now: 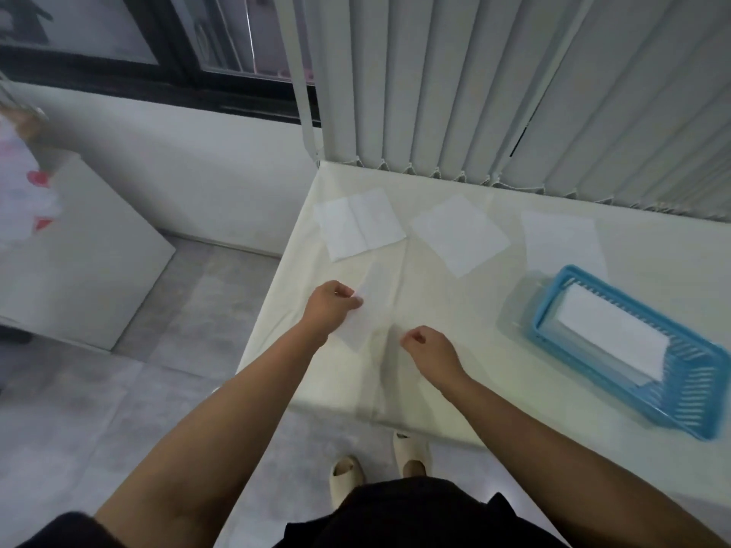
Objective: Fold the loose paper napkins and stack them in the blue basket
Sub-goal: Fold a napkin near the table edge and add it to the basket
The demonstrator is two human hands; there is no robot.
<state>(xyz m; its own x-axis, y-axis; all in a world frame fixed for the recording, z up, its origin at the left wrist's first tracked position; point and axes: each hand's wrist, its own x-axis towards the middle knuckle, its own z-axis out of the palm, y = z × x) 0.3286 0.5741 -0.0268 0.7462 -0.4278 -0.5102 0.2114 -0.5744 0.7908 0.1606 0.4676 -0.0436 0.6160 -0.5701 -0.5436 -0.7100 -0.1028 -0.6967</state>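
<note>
Creasing goes best if the edges meet squarely before the fold is pressed flat. In the head view, the left hand pinches a thin white napkin on the table's near-left part. The right hand is curled just beside it, and I cannot tell whether it holds anything. The napkin looks narrow, limp and blurred, well apart from the blue basket.

One view only, head-worn and wide-angle: table seen steeply from close above, vertical blinds faced beyond.
</note>
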